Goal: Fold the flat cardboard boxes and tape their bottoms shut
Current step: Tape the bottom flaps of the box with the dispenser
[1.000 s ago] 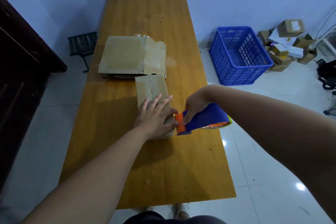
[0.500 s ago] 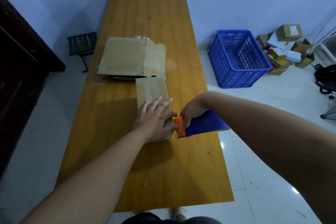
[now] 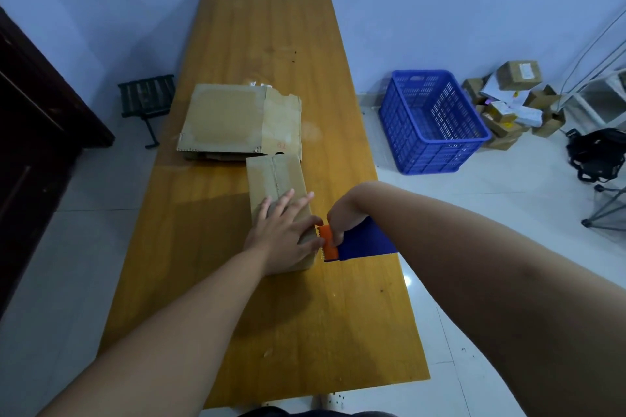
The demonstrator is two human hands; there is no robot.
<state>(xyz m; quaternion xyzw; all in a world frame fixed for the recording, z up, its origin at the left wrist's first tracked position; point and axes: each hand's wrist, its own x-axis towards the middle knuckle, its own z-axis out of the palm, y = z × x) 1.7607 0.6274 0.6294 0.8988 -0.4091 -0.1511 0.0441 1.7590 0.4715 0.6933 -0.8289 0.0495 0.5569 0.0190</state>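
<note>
A long wooden table (image 3: 271, 27) carries a folded box (image 3: 274, 176) and flat cardboard stack (image 3: 237, 118).

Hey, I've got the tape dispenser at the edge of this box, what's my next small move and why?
Probably draw the tape dispenser across the cardboard box, over the seam between its flaps. Your left hand lies flat on the box, pinning it, and your right hand has the dispenser's orange toothed end right at the box's near right edge, so it looks ready to lay tape.

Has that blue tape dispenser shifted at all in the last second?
Yes. The tape dispenser has tipped down and flattened against the table beside the folded box; its yellow-green roll no longer shows. Its orange end stays by the box's right edge.
</note>
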